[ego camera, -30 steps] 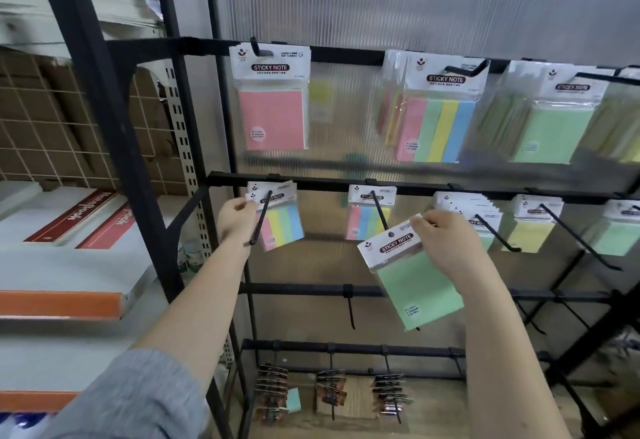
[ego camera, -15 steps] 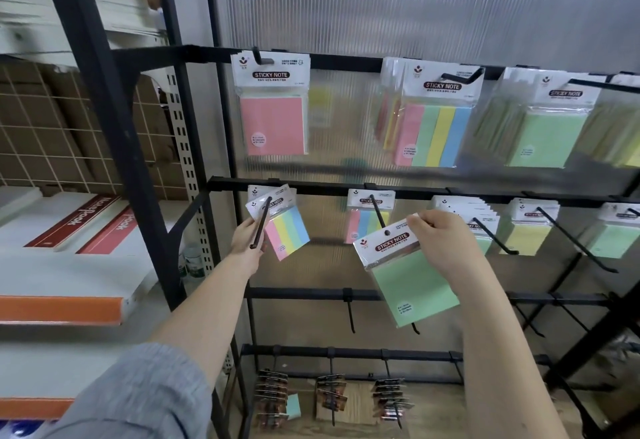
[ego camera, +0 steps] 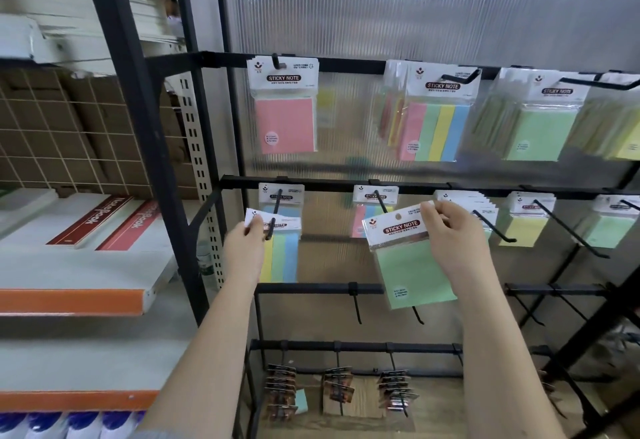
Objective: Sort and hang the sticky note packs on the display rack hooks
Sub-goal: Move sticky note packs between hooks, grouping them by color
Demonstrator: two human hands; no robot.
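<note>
The right hand (ego camera: 453,241) pinches the white header card of a green sticky note pack (ego camera: 412,258) at its upper right corner, its grip closed on the card with thumb and fingertips, the pack hanging tilted below and to the left of that grip, in front of the rack and on no hook. The left hand (ego camera: 244,248) pinches the upper left corner of a striped sticky note pack (ego camera: 282,251) (yellow, green and blue strips show), its grip likewise closed on the header card; a black hook (ego camera: 273,217) crosses that header just right of the fingers, though whether it passes through the hole cannot be told. Just behind and above this pack another striped pack (ego camera: 281,196) hangs on the same hook from the middle rail (ego camera: 329,184). Beyond the right hand's grip, further packs hang along the same rail. Higher, on the top rail (ego camera: 349,64), hang a pink pack (ego camera: 284,106), a multicolour pack (ego camera: 436,120) and green packs (ego camera: 540,127), against a ribbed translucent panel (ego camera: 415,6).
</note>
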